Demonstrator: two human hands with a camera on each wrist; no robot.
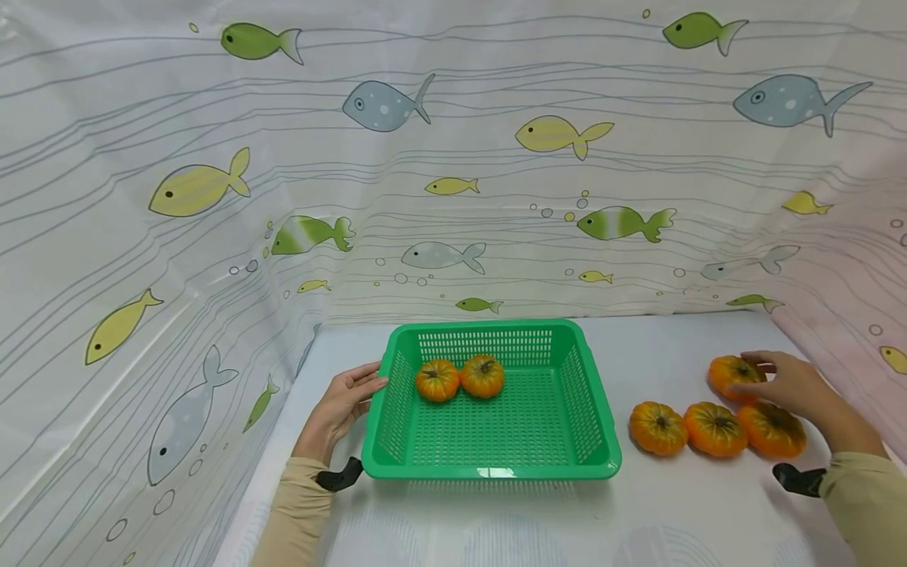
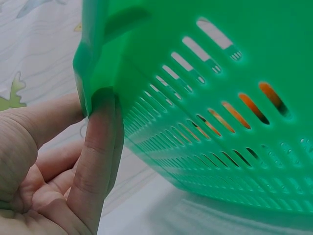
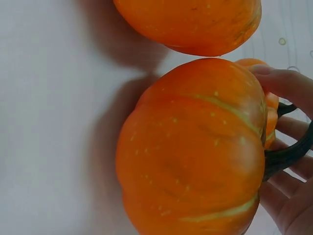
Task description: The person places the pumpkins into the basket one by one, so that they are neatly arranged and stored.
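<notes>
A green plastic basket [image 1: 489,471] with slotted walls stands in the middle of the table. Inside, near its left wall, two small orange pumpkins [image 1: 437,380] sit side by side. My left hand [image 1: 347,398] pinches the basket's left rim between thumb and fingers. Over on the right, my right hand [image 1: 786,383] has its thumb and fingers round the rearmost pumpkin [image 1: 731,376]. Three more pumpkins [image 1: 716,430] form a row just in front of it. In the right wrist view, the nearest row pumpkin [image 3: 190,147] hides most of the held one.
A white cloth printed with fish [image 1: 439,157] rises behind and at both sides. Black wrist straps [image 1: 799,479] stick out by both sleeves. The white tabletop [image 1: 496,520] extends in front of the basket and between it and the pumpkin row.
</notes>
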